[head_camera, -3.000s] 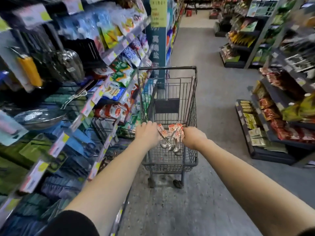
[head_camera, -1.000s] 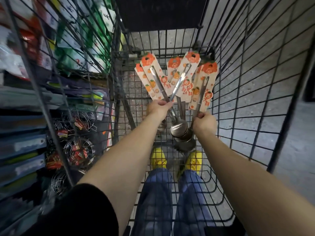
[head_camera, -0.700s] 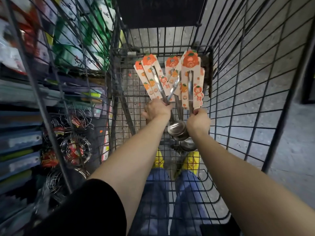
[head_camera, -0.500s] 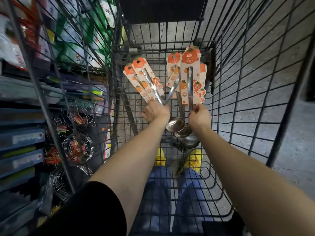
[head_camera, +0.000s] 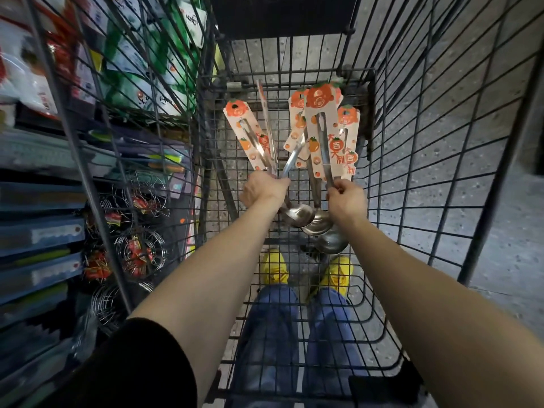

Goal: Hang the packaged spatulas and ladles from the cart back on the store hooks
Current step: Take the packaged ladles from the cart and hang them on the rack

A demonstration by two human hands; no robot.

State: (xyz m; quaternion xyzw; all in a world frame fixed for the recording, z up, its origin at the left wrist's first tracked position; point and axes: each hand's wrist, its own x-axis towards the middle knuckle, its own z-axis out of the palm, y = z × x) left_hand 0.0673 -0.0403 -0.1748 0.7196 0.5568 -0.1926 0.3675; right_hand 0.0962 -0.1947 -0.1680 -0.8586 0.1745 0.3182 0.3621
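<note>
Fingers of the left hand curled out of sight behind its back; same for the right hand. Count of ladles uncertain, handles and orange cards overlapping one another. Shelf goods at left smeared by blur behind the cart wire, labels unreadable. Yellow shoes partly masked by the cart floor grid. Both arms cut by the bottom edge.

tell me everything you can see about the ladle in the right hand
The ladle looks like shiny steel: a long, slim handle with a slot near its top, fixed to a white card with orange fruit prints and red characters. The right hand grips its lower handle, holding it upright inside the cart, card end up.
</note>
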